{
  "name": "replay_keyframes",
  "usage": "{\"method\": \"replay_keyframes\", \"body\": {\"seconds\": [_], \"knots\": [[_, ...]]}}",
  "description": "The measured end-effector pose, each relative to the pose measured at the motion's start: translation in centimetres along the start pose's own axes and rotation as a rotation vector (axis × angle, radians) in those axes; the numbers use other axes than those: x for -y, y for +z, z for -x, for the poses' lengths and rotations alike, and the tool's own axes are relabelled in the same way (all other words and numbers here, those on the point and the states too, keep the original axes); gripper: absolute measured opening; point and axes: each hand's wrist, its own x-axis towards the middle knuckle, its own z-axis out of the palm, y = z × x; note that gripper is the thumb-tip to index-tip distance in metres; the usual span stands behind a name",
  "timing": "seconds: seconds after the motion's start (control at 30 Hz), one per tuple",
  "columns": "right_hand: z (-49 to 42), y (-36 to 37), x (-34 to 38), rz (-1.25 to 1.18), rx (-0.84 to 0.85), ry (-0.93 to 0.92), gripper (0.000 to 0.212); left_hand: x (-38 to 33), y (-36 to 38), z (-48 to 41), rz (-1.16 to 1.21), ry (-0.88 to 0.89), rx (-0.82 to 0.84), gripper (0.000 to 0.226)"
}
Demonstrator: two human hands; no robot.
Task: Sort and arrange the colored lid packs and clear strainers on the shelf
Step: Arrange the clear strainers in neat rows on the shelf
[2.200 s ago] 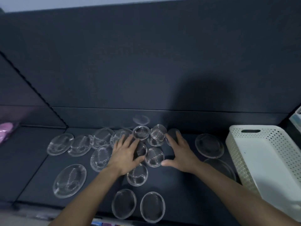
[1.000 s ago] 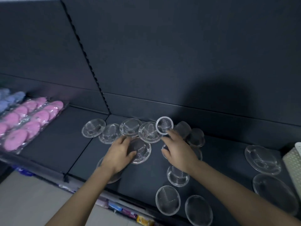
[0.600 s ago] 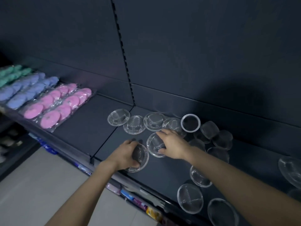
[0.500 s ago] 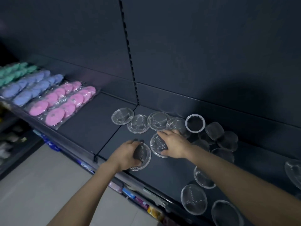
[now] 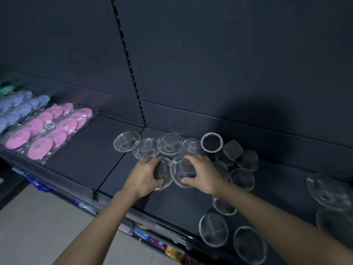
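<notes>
Several clear strainers lie on the dark shelf (image 5: pixel 91 155). My left hand (image 5: pixel 145 175) grips one strainer (image 5: pixel 164 174) near the shelf's front. Right beside it, my right hand (image 5: pixel 202 174) grips another strainer (image 5: pixel 181 172), thumb and fingers curled round its mesh bowl. A row of strainers (image 5: pixel 127 143) runs behind the hands, ending at a white-rimmed one (image 5: pixel 211 142). Pink lid packs (image 5: pixel 49 131) lie at the left, with blue packs (image 5: pixel 17 108) and a green one (image 5: pixel 6 89) further left.
More strainers sit at the right: a cluster (image 5: pixel 242 169), two near the front edge (image 5: pixel 213 229), and larger ones (image 5: pixel 328 192) at the far right. An upright slotted rail (image 5: pixel 128 60) splits the back panel. A lower shelf holds coloured goods (image 5: pixel 152 238).
The view has swung left, bringing the coloured packs into sight. Both hands left the middle pile, each took a strainer and drew it toward the shelf's front; the two strainers are now side by side.
</notes>
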Motion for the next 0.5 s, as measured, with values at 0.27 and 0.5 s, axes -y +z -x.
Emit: {"method": "replay_keyframes", "body": {"seconds": [0.27, 0.5], "knots": [[4.0, -5.1, -1.6, -0.519, -0.283, 0.2, 0.06, -5.1, 0.4, -0.4, 0.096, 0.091, -0.085, 0.068], [10.3, -10.7, -8.9, -0.219, -0.457, 0.411, 0.064, -11.8, 2.9, -1.1, 0.147, 0.205, -0.019, 0.069]]}}
